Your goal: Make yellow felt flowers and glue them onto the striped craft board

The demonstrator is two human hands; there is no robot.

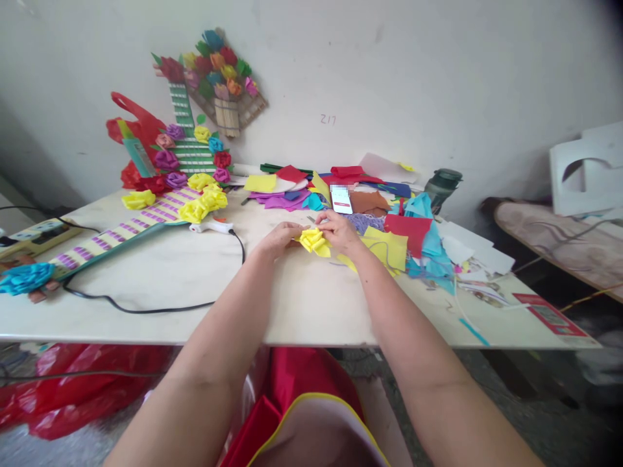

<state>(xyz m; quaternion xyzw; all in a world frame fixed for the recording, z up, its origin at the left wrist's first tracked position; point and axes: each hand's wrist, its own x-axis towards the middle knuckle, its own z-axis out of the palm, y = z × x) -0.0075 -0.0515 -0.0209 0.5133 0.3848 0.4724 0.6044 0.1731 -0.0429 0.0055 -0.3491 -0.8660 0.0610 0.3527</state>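
A small yellow paper flower (314,240) lies on the white table (302,305) between both my hands. My left hand (279,236) pinches its left side with curled fingers. My right hand (339,230) holds its right side, fingers closed over the folded petals. Just to the right lie flat yellow paper sheets (387,250) and a red sheet (409,230).
A white glue gun (211,226) with a black cord (146,306) lies left of my hands. A long striped board with paper flowers (146,220) slants across the left. Coloured paper scraps (341,188), a phone (341,199) and a dark bottle (442,185) crowd the back right.
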